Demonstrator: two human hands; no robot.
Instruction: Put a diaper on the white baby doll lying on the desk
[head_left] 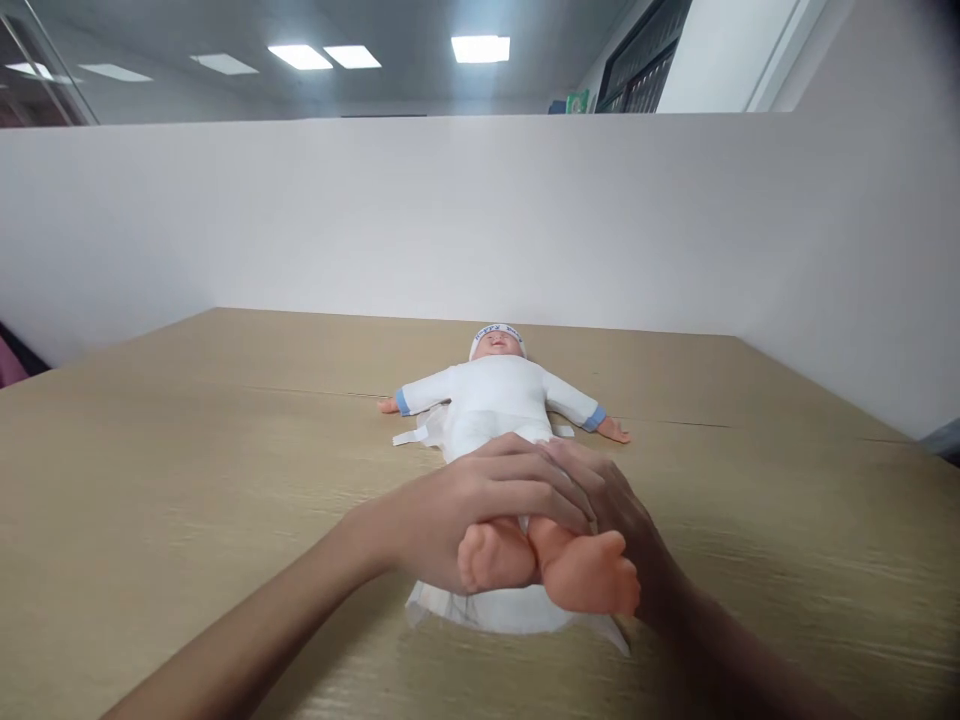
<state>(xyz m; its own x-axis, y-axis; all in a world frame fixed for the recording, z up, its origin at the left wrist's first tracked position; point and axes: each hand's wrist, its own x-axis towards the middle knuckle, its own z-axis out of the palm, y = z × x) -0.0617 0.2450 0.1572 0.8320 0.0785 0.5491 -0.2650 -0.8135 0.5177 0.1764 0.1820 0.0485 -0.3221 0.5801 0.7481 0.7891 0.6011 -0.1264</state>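
Observation:
A baby doll (496, 398) in a white top with blue cuffs and a white headband lies on its back in the middle of the table (187, 470), arms spread, feet toward me. A white diaper (517, 610) lies spread under its hips and legs. My left hand (465, 505) reaches across the doll's thighs, fingers wrapped over both legs just above the bare feet (570, 570). My right hand (622, 520) sits behind the legs on the right side, fingers curled against them and partly covered by the left hand.
A light wooden tabletop stretches to all sides. A white partition wall (480, 220) encloses the far edge and the right side. Ceiling lights show above it.

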